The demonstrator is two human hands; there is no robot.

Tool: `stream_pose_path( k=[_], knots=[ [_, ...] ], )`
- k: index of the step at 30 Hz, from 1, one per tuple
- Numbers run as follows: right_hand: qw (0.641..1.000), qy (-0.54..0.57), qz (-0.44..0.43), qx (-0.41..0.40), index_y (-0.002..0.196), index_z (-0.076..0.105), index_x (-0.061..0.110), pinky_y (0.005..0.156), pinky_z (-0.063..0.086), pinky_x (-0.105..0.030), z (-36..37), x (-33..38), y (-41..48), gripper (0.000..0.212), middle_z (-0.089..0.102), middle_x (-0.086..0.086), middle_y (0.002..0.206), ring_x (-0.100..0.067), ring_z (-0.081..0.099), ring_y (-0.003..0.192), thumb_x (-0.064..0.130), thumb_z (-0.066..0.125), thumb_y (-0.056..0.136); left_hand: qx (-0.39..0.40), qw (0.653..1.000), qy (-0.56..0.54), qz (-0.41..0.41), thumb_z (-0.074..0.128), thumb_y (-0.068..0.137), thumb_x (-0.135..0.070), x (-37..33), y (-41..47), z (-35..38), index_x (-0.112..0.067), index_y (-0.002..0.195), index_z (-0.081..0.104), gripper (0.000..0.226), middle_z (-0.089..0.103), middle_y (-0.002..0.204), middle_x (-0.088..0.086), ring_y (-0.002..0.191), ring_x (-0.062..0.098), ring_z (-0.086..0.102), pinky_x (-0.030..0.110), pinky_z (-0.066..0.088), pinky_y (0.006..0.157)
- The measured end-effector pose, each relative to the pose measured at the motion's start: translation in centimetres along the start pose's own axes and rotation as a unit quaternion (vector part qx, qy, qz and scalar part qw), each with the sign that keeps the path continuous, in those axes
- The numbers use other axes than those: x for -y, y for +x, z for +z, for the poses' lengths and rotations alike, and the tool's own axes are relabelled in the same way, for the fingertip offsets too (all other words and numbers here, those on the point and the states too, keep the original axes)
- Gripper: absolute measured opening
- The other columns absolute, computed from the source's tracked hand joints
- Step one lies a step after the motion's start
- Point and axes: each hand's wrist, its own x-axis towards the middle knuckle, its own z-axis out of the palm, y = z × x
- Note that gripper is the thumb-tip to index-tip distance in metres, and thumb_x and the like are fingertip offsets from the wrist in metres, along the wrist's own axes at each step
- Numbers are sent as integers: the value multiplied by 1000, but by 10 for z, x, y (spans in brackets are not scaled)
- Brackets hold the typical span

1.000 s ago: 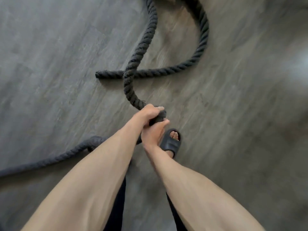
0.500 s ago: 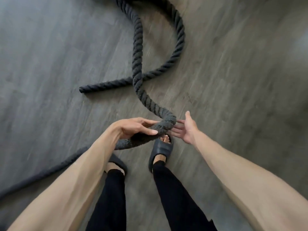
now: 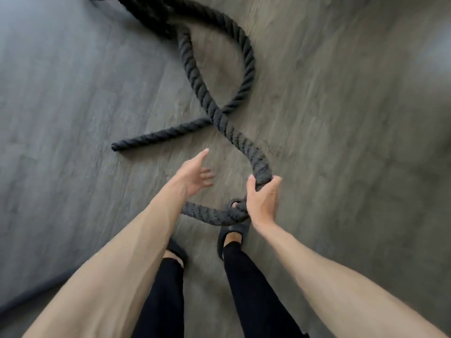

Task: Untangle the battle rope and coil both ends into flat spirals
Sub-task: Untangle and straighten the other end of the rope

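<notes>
Untangling in hand, coiling not yet begun. Gripping battle rope (image 3: 194, 76) at a bend with right hand (image 3: 262, 201), fingers curled round; holding left hand (image 3: 195, 175) open, empty. Lying crossed over itself on floor (image 3: 73, 93), free end (image 3: 117, 145) nearby. Likely needing crossing lifted clear next.

Grey wood-grain plank floor (image 3: 341, 123) across the whole view, grain running diagonally. Pale glare patch (image 3: 435, 52) at upper right edge. Well left of glare, cooler blue-grey tone; nearer to it, warmer brown-grey. Below glare, darker smudged area (image 3: 424, 181). Faint plank seams (image 3: 73, 92) far left of glare. Soft blur throughout.
</notes>
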Motion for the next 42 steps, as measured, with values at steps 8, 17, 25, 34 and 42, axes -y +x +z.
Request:
stream_pose_path(
  k=[8, 17, 25, 34, 42],
  knots=[
    [985, 46, -147, 74, 108, 45, 22, 64, 46, -33, -22, -12, -42, 38, 67, 2, 88, -16, 62, 76, 58, 45, 96, 35, 998, -22, 48, 72, 88, -22, -18, -13, 113, -8, 111, 47, 37, 55, 93, 19, 54, 26, 55, 31, 51, 45],
    [846, 376, 302, 228, 125, 52, 0, 78, 55, -48, -58, 20, 103, 72, 66, -27, 101, -35, 67, 84, 63, 23, 103, 298, 941, 123, 102, 67, 88, -2, -60, -63, 95, -13, 145, 38, 64, 67, 116, 14, 92, 27, 67, 39, 53, 93],
    [845, 281, 310, 334, 93, 59, 3, 45, 53, -26, -65, 108, 150, 60, 59, -15, 72, -22, 59, 45, 62, 45, 99, 316, 849, 421, 42, 80, 79, -22, -23, -87, 66, -33, 152, 27, 91, 41, 152, -6, 134, 9, 43, 25, 34, 111],
    [998, 56, 8, 0, 84, 55, 6, 44, 50, -30, -62, 106, 89, 54, 65, -8, 58, -18, 61, 38, 57, 43, 100, 73, 992, 58, 83, 48, 100, -19, -44, -70, 63, -14, 129, 54, 31, 62, 128, 21, 113, 30, 63, 38, 42, 99],
    [999, 12, -39, -1, 101, 59, 3, 81, 46, -43, -61, 124, 68, 43, 70, -21, 100, -39, 64, 98, 44, 44, 104, 64, 996, 21, 54, 56, 98, -30, -123, -52, 125, -6, 126, 48, 38, 53, 124, 27, 104, 40, 64, 52, 51, 93]
  ],
)
